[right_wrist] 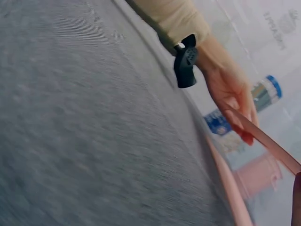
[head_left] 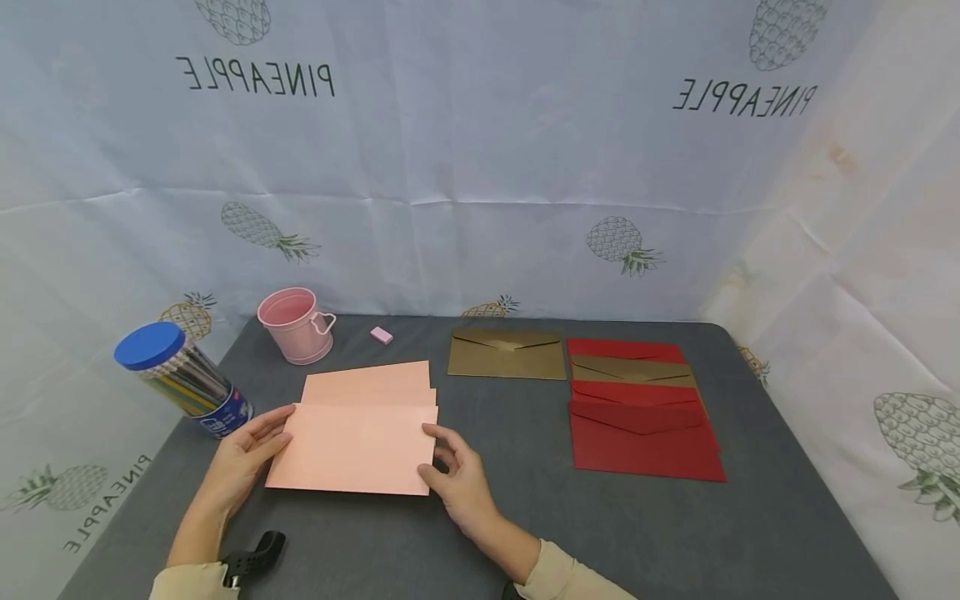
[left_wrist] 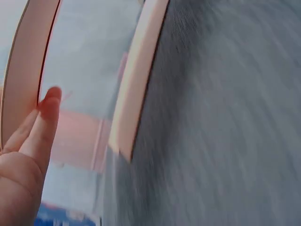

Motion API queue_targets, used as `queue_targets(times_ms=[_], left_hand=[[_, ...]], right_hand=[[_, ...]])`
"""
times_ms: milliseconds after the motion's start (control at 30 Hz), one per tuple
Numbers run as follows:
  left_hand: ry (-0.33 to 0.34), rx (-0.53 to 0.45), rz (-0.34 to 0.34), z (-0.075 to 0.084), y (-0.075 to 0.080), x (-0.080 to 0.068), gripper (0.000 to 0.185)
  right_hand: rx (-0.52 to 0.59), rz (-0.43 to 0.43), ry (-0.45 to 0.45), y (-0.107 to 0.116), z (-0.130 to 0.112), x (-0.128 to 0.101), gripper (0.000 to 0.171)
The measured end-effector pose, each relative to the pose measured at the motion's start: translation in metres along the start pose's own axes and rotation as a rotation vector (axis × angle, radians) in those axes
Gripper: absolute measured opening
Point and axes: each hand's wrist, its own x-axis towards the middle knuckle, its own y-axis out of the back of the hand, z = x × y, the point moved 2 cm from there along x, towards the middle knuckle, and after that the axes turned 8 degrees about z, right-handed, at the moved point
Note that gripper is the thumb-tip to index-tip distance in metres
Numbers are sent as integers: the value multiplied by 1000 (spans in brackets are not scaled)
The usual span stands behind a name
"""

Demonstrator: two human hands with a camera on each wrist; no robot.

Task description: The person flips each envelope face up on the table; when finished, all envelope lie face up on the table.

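A flat salmon-pink envelope (head_left: 356,450) is held up between both hands, its flap side out of sight. My left hand (head_left: 243,457) pinches its left edge, thumb on the near face and fingers behind. At the opposite edge, my right hand (head_left: 459,475) grips with thumb and fingertips. Behind it, more pink envelopes (head_left: 367,382) lie on the table, partly covered in the head view. The left wrist view shows a gap between the raised envelope (left_wrist: 28,61) and the pink ones lower down (left_wrist: 136,84). Only a sliver of the right hand (right_wrist: 297,200) enters the right wrist view.
Red envelopes (head_left: 641,442) overlap with a gold one (head_left: 633,372) on the right of the grey table (head_left: 495,533). Another gold envelope (head_left: 506,360) lies at the back. A pink bucket (head_left: 295,329), a small pink eraser (head_left: 382,335) and a blue-lidded pencil tub (head_left: 183,379) stand left.
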Motion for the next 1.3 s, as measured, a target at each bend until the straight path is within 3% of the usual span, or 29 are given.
queue_targets(times_ms=[367,767,1100,1300], left_hand=[[-103,2,8,25,-40,22,53],[-223,35,19,77,-90,17,53],[-305,-15,-175,108,-141,-7,58],[-314,-65,-259,115,-163,-23,65]], right_hand=[[-15,75,83,20,-24,12,55],[-27,70,316,38,-47,19,53],[-157,132,399,43,-58,21,51],[-291,152,547,33,-76,15,48]])
